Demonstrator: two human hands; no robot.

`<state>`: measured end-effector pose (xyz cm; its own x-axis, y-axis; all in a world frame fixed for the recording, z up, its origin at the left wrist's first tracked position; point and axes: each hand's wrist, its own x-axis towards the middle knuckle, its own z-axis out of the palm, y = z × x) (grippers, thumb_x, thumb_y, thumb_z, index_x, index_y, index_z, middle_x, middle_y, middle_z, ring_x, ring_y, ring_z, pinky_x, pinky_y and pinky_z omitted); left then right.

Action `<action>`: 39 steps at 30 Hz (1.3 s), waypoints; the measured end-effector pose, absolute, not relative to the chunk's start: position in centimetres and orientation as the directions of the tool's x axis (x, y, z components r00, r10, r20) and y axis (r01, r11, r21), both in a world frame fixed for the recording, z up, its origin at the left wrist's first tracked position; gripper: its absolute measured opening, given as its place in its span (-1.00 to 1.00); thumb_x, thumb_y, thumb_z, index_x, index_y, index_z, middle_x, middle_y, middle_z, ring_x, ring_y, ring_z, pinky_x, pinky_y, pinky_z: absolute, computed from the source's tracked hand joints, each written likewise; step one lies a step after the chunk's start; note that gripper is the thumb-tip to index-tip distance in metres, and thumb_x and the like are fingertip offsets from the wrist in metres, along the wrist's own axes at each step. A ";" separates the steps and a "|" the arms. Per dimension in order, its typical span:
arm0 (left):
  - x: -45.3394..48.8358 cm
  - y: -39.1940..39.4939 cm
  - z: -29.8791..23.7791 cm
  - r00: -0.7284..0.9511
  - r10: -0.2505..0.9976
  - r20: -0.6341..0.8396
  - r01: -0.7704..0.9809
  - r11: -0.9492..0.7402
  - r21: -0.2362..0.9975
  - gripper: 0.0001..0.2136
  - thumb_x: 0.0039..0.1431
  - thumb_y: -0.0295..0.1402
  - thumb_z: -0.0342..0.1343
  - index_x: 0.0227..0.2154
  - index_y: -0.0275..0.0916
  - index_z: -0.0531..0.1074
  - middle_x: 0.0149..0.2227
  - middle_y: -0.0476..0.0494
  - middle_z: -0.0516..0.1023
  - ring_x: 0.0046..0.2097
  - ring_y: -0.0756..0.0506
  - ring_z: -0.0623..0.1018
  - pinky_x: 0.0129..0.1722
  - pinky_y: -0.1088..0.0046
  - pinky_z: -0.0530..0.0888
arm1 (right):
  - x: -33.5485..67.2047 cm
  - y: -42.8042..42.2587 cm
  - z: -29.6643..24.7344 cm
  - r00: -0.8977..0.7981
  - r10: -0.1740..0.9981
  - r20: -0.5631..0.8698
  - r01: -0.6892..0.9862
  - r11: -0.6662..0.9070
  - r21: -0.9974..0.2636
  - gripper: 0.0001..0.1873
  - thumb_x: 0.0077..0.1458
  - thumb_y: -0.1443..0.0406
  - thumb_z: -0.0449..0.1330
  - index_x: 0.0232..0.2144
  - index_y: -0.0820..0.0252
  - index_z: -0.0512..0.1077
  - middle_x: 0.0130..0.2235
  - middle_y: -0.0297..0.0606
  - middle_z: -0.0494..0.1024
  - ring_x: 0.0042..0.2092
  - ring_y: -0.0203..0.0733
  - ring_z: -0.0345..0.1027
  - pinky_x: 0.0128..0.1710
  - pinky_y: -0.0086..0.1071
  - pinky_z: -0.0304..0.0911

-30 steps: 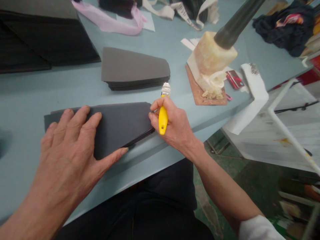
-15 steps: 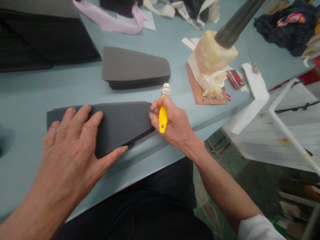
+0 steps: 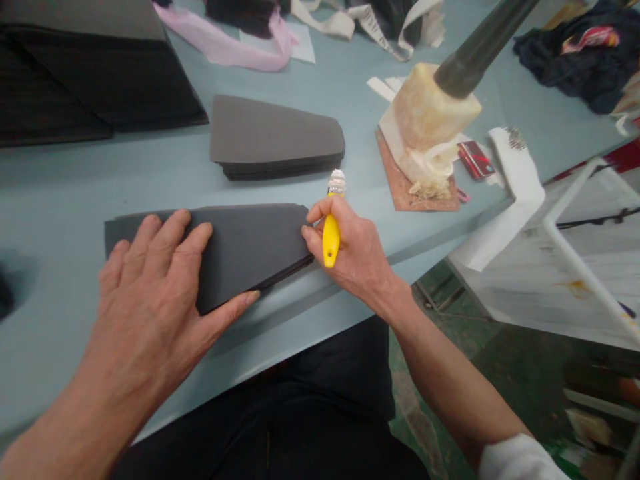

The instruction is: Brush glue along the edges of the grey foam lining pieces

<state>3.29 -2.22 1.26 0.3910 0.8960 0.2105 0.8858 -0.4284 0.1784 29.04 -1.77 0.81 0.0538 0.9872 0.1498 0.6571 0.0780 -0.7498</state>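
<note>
My left hand (image 3: 160, 280) lies flat with spread fingers on a stack of dark grey tapered sheets (image 3: 255, 240), its thumb along the near edge. My right hand (image 3: 350, 253) is closed around a brush (image 3: 331, 233) with a yellow handle, its whitish bristle end pointing away from me. The thumb and forefinger of that hand touch the narrow right end of the dark sheets. A second stack of grey tapered sheets (image 3: 275, 130) lies just beyond, near the brush tip.
A yellowish glue-caked container (image 3: 433, 110) with a dark thick handle (image 3: 483, 50) stands on a brown board (image 3: 395, 190). Tall black stacks (image 3: 100, 80) fill the far left. Pink cloth (image 3: 225, 43) lies at the back. The blue-grey table's edge (image 3: 280, 347) runs close to my lap.
The whole view has shifted slightly, so everything sits a little further right. Both hands keep nearly the same pose on the dark sheets.
</note>
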 end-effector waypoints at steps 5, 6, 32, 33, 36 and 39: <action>3.1 -2.3 0.9 0.401 0.889 0.221 0.880 -0.441 0.175 -0.10 0.37 0.30 -0.38 0.41 -0.36 0.27 0.48 -0.58 0.26 0.51 -0.65 0.22 0.42 -0.44 0.23 | 29.0 -1.8 0.6 0.068 0.982 0.179 0.656 0.091 -0.749 -0.83 0.23 0.18 0.23 -0.16 0.08 0.41 -0.43 -0.46 0.50 -0.45 -0.28 0.33 -0.35 -0.36 0.15; 3.1 -2.3 0.9 0.403 0.887 0.225 0.879 -0.443 0.175 -0.12 0.38 0.28 -0.36 0.41 -0.35 0.26 0.48 -0.58 0.26 0.51 -0.64 0.22 0.43 -0.43 0.23 | 29.0 -1.9 0.6 0.071 0.979 0.190 0.654 0.097 -0.750 -0.83 0.23 0.17 0.24 -0.17 0.08 0.41 -0.43 -0.46 0.50 -0.45 -0.29 0.33 -0.35 -0.36 0.15; 3.0 -2.6 1.2 0.419 0.885 0.204 0.884 -0.449 0.132 -0.28 0.41 0.11 -0.10 0.40 -0.33 0.24 0.48 -0.59 0.26 0.50 -0.67 0.23 0.41 -0.42 0.24 | 26.8 -1.4 0.8 0.007 0.919 0.393 0.643 0.297 -0.706 -0.93 0.29 0.24 0.21 -0.19 0.08 0.41 -0.31 -0.37 0.62 -0.37 -0.30 0.43 -0.25 -0.40 0.35; 3.0 -2.6 1.2 0.412 0.891 0.191 0.886 -0.441 0.145 -0.29 0.39 0.10 -0.07 0.41 -0.28 0.22 0.49 -0.56 0.24 0.51 -0.64 0.21 0.43 -0.41 0.22 | 26.7 -1.4 0.7 0.004 0.918 0.396 0.648 0.299 -0.701 -0.93 0.29 0.25 0.21 -0.19 0.08 0.42 -0.31 -0.37 0.62 -0.37 -0.29 0.43 -0.25 -0.40 0.35; 2.9 -2.6 1.2 0.400 0.901 0.166 0.889 -0.426 0.169 -0.29 0.37 0.07 -0.01 0.44 -0.21 0.18 0.51 -0.49 0.22 0.54 -0.61 0.16 0.46 -0.40 0.19 | 26.7 -1.4 0.7 0.005 0.913 0.409 0.658 0.304 -0.688 -0.91 0.28 0.25 0.23 -0.18 0.09 0.43 -0.31 -0.37 0.63 -0.37 -0.29 0.44 -0.26 -0.39 0.33; 2.9 -2.6 1.2 0.404 0.898 0.172 0.887 -0.431 0.164 -0.28 0.37 0.08 -0.01 0.44 -0.25 0.20 0.51 -0.52 0.22 0.53 -0.64 0.18 0.43 -0.44 0.21 | 26.7 -1.4 0.7 0.006 0.924 0.382 0.673 0.279 -0.685 -0.89 0.28 0.23 0.24 -0.16 0.08 0.43 -0.30 -0.36 0.64 -0.35 -0.26 0.46 -0.25 -0.39 0.35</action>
